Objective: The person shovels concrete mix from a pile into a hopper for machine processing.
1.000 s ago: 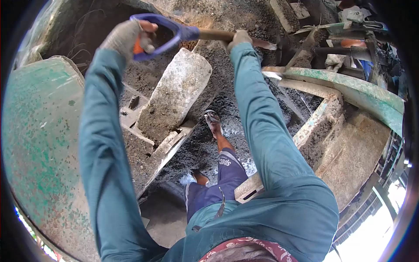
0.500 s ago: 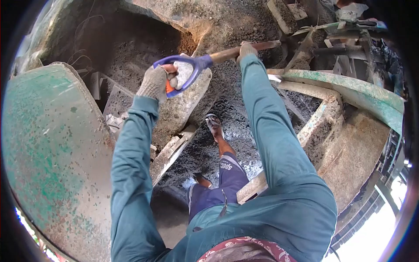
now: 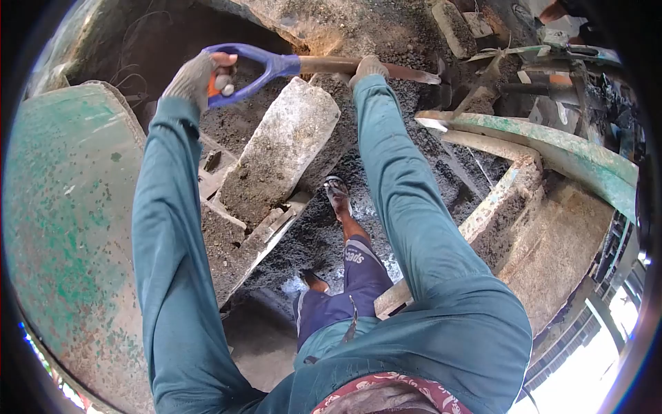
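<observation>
A shovel (image 3: 324, 65) with a blue D-shaped handle and a wooden shaft lies nearly level across the upper middle of the head view. My left hand (image 3: 196, 77), in a worn knit glove with bare fingertips showing, is closed round the orange grip of the D-handle. Farther along, my right hand (image 3: 370, 69), gloved too, wraps the shaft from above. The shaft runs on to the right towards a metal end near the debris; the blade cannot be made out clearly. Below the handle lies a pale, dusty concrete slab (image 3: 286, 138).
A large green-painted metal panel (image 3: 69, 228) curves along the left. On the right stands a green-edged metal rim (image 3: 552, 141) beside a rusty-brown plate (image 3: 558, 241). Dark loose grit (image 3: 276, 255) covers the ground round my feet. A dark hollow (image 3: 200, 34) opens at upper left.
Both hands and the shovel have moved left and slightly up, the left hand farthest. More of the concrete slab shows below the handle. My feet stay in place.
</observation>
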`<move>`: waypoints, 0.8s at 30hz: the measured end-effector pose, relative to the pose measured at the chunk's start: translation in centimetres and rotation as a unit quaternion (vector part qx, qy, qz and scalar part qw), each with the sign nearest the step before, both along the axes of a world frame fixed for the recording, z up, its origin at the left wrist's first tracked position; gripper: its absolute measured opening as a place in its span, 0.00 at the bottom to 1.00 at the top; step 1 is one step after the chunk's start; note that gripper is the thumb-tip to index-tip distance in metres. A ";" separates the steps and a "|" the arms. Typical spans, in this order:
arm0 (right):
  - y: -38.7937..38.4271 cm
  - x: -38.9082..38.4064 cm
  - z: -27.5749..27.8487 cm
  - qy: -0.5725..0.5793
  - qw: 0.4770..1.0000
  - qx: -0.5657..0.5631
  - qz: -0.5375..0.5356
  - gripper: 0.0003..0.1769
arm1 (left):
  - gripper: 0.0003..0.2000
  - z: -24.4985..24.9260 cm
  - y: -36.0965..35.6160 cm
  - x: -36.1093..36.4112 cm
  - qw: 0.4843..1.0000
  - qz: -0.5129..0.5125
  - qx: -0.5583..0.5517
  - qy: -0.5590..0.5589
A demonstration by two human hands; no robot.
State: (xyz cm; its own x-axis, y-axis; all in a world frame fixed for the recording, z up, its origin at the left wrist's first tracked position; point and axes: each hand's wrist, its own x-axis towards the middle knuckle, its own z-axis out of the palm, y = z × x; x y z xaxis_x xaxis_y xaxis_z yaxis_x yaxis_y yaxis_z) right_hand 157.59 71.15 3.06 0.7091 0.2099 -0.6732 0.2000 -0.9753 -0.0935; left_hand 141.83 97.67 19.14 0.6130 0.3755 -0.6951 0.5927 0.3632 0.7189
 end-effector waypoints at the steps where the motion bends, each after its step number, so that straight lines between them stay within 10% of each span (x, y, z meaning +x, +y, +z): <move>1: 0.6 0.7 -0.2 -0.005 1.000 0.006 0.010 0.43 | 0.07 0.2 0.4 1.0 1.000 -0.014 0.009 0.005; 7: 2.8 1.1 2.4 -0.128 0.988 0.059 -0.064 0.35 | 0.07 9.1 -0.1 5.0 0.986 -0.075 0.118 -0.092; 15: -1.7 2.1 2.4 -0.039 0.999 0.001 -0.015 0.41 | 0.07 0.9 0.8 4.6 0.994 -0.106 -0.024 -0.016; 18: -0.9 1.9 2.0 -0.046 0.998 0.023 -0.025 0.38 | 0.07 6.1 -1.1 4.5 0.993 -0.041 0.099 -0.046; 22: -0.6 2.8 -3.8 0.012 0.902 0.266 -0.340 0.32 | 0.06 6.5 -2.3 3.4 0.996 -0.044 0.055 -0.047; 24: -3.0 3.2 -1.2 0.018 0.970 0.140 -0.196 0.31 | 0.06 4.3 -4.9 2.5 0.999 -0.023 0.035 -0.029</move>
State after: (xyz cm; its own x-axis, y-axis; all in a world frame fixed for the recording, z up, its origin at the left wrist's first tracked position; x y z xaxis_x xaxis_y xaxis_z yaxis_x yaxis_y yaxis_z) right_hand 160.76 68.19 1.82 0.7489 0.1066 -0.6541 -0.1900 -0.9110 -0.3660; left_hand 144.38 92.77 23.48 0.6689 0.3920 -0.6316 0.5650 0.2841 0.7746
